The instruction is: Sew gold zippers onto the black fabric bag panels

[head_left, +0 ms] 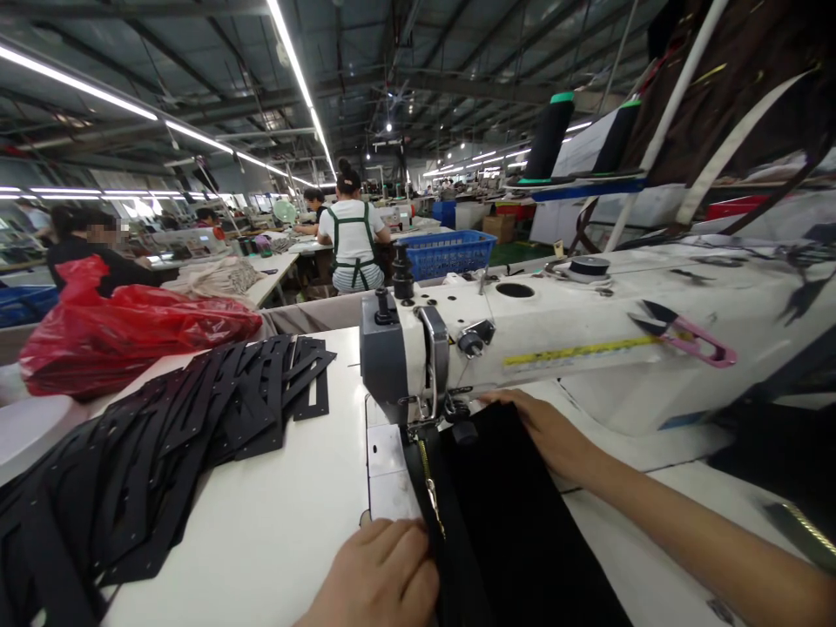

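Observation:
A long black fabric piece (515, 505) runs under the needle area of a white sewing machine (568, 335). Along its left part lies a gold-toothed zipper (425, 466) with a metal pull (432, 495). My left hand (385, 575) is closed at the left edge of the fabric, near the zipper's lower end; its fingertips are hidden. Beside the presser foot, my right hand (542, 431) grips the fabric's far right edge, its fingers partly covered by cloth and machine.
Many black cut pieces (222, 409) overlap on the white table (313, 496) at left, by a red plastic bag (137, 322). Pink-handled snips (698, 340) rest on the machine arm. Thread cones (549, 139) stand behind. A co-worker (353, 231) sits ahead near a blue basket (448, 252).

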The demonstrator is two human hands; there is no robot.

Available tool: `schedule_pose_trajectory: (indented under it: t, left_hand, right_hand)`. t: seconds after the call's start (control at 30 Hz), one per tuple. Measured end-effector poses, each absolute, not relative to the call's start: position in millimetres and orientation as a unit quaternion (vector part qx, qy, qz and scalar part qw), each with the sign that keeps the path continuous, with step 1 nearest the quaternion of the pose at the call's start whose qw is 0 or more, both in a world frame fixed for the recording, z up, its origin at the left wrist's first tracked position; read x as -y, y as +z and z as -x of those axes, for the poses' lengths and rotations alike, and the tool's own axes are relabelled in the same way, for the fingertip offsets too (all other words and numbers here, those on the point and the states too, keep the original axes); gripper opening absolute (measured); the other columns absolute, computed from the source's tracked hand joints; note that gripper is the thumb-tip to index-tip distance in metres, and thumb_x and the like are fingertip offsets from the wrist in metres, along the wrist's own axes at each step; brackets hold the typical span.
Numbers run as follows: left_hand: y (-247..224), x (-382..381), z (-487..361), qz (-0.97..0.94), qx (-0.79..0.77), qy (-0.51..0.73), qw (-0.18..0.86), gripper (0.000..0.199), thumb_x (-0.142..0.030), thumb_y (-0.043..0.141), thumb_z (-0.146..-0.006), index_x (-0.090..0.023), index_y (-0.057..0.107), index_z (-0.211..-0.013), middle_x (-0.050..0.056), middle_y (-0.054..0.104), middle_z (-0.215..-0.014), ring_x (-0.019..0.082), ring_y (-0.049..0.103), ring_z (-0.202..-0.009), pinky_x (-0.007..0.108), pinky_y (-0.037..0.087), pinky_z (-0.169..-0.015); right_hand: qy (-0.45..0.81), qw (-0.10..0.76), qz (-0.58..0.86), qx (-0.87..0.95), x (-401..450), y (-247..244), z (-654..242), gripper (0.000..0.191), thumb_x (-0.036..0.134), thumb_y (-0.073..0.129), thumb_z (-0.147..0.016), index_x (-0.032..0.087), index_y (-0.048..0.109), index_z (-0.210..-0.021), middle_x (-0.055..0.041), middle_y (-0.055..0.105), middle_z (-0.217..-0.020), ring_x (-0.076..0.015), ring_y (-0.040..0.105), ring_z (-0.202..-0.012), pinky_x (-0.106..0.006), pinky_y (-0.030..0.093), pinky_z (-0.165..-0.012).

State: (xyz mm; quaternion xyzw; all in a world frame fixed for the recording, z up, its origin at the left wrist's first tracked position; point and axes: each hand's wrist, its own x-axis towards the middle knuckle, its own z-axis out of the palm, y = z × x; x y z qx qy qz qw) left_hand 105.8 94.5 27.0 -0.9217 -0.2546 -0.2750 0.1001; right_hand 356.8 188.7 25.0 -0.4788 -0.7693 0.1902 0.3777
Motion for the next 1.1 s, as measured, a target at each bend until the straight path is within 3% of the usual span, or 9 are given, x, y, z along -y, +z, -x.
schedule_pose_trajectory:
  t: [0.13, 0.2, 0.27, 0.4, 0.5, 0.67, 0.83, 0.97, 1.1]
  left_hand:
    - [23, -103, -99, 0.908, 0.288, -0.301, 0.046, 0.025, -0.010, 0.033, -0.085, -0.017, 0.058, -0.087, 0.008, 0.062, -0.081, 0.018, 0.058, -0.074, 0.031, 0.047, -0.066]
    - [27, -109, -101, 0.899, 0.341, -0.276, 0.012, 0.027, -0.011, 0.037, -0.082, -0.016, 0.057, -0.100, 0.012, 0.061, -0.098, 0.023, 0.055, -0.094, 0.039, 0.046, -0.079]
    - [31, -114, -105, 0.891, 0.384, -0.241, 0.000, 0.027, -0.011, 0.040, -0.080, -0.016, 0.058, -0.101, 0.012, 0.060, -0.103, 0.026, 0.051, -0.105, 0.044, 0.043, -0.086]
    - [29, -120, -111, 0.887, 0.405, -0.218, 0.033, 0.018, -0.007, 0.046, -0.079, -0.017, 0.060, -0.085, 0.009, 0.063, -0.093, 0.027, 0.053, -0.100, 0.045, 0.040, -0.087]
    - [27, -121, -112, 0.888, 0.407, -0.209, 0.040, 0.013, -0.006, 0.050, -0.079, -0.016, 0.059, -0.078, 0.007, 0.063, -0.084, 0.025, 0.055, -0.088, 0.043, 0.041, -0.080]
    - [28, -119, -112, 0.885, 0.411, -0.217, 0.040, 0.014, -0.005, 0.049, -0.079, -0.016, 0.057, -0.077, 0.007, 0.062, -0.082, 0.024, 0.053, -0.079, 0.041, 0.042, -0.073]
    - [27, -120, -112, 0.881, 0.412, -0.231, 0.036, 0.021, -0.002, 0.043, -0.077, -0.016, 0.057, -0.083, 0.009, 0.062, -0.094, 0.026, 0.051, -0.094, 0.043, 0.041, -0.079]
    - [29, -121, -113, 0.883, 0.417, -0.214, 0.020, 0.018, -0.004, 0.045, -0.076, -0.016, 0.057, -0.080, 0.008, 0.061, -0.086, 0.025, 0.052, -0.084, 0.042, 0.042, -0.075]
    - [32, -122, -115, 0.882, 0.419, -0.216, 0.025, 0.017, -0.007, 0.044, -0.079, -0.016, 0.057, -0.080, 0.007, 0.062, -0.082, 0.024, 0.053, -0.079, 0.043, 0.041, -0.074]
  right_hand:
    - [0.307, 0.378, 0.507, 0.711, -197, 18, -367, 0.039, 0.037, 0.029, -0.094, 0.016, 0.061, -0.100, -0.0080, 0.069, -0.092, -0.0202, 0.064, -0.088, -0.041, 0.049, -0.083]
    - [0.346, 0.382, 0.514, 0.686, -196, 17, -367, 0.038, 0.040, 0.033, -0.091, 0.016, 0.061, -0.099, -0.0087, 0.069, -0.094, -0.0215, 0.064, -0.088, -0.041, 0.049, -0.082]
    - [0.382, 0.385, 0.508, 0.670, -195, 17, -366, 0.033, 0.041, 0.043, -0.083, 0.017, 0.061, -0.098, -0.0088, 0.068, -0.096, -0.0223, 0.064, -0.089, -0.039, 0.050, -0.082]
    - [0.436, 0.383, 0.490, 0.650, -197, 15, -365, 0.038, 0.035, 0.059, -0.066, 0.016, 0.060, -0.099, -0.0082, 0.069, -0.092, -0.0221, 0.066, -0.082, -0.035, 0.053, -0.073]
    - [0.439, 0.376, 0.501, 0.644, -202, 13, -366, 0.031, 0.032, 0.058, -0.063, 0.016, 0.062, -0.090, -0.0063, 0.069, -0.080, -0.0212, 0.066, -0.072, -0.033, 0.053, -0.065]
    - [0.379, 0.362, 0.523, 0.672, -207, 16, -368, 0.025, 0.032, 0.054, -0.064, 0.017, 0.065, -0.082, -0.0049, 0.069, -0.078, -0.0221, 0.065, -0.075, -0.034, 0.051, -0.069]
    - [0.263, 0.335, 0.551, 0.717, -196, 30, -366, 0.040, 0.041, 0.033, -0.086, 0.020, 0.066, -0.075, -0.0047, 0.067, -0.080, -0.0215, 0.062, -0.079, -0.033, 0.048, -0.068]
    - [0.153, 0.308, 0.549, 0.762, -192, 28, -361, 0.026, 0.038, 0.048, -0.083, 0.020, 0.060, -0.069, -0.0028, 0.063, -0.070, -0.0205, 0.058, -0.068, -0.033, 0.045, -0.065]
    - [0.033, 0.297, 0.535, 0.790, -196, 21, -358, 0.018, 0.027, 0.049, -0.082, 0.018, 0.057, -0.068, -0.0072, 0.060, -0.071, -0.0258, 0.056, -0.072, -0.043, 0.041, -0.071]
